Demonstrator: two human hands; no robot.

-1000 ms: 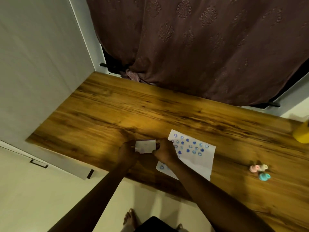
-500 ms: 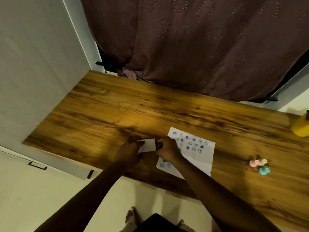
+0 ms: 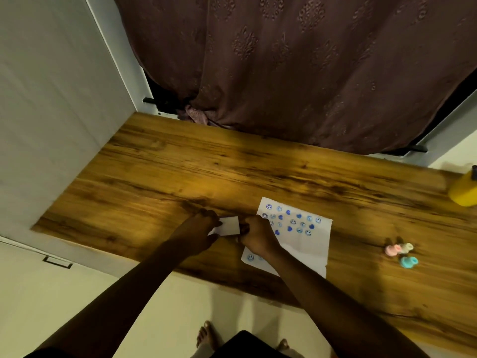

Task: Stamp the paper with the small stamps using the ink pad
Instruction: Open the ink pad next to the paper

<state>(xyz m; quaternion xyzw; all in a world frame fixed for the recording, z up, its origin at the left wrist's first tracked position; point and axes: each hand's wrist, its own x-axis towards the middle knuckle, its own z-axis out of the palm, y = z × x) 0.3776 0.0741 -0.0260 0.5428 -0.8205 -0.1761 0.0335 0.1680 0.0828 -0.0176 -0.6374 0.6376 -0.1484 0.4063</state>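
A white sheet of paper [image 3: 307,246] covered with several blue smiley and heart prints lies near the front edge of the wooden table [image 3: 180,171]. Just left of it, my left hand [image 3: 198,231] and my right hand [image 3: 258,235] both grip a small white rectangular case, the ink pad [image 3: 229,226], one on each side; its lid side faces up and looks slightly tilted. Three small stamps lie to the right of the paper: a pink stamp [image 3: 391,250], a cream stamp [image 3: 407,247] and a turquoise stamp [image 3: 409,262].
A yellow container [image 3: 463,191] stands at the table's far right edge. A dark maroon curtain [image 3: 296,73] hangs behind the table, and a pale wall panel [image 3: 51,112] borders it on the left. My bare feet [image 3: 206,337] show below the table's front edge.
Both hands stay on the ink pad; the white case has tilted a little between them. The camera view has shifted slightly; paper and stamps lie where they were.
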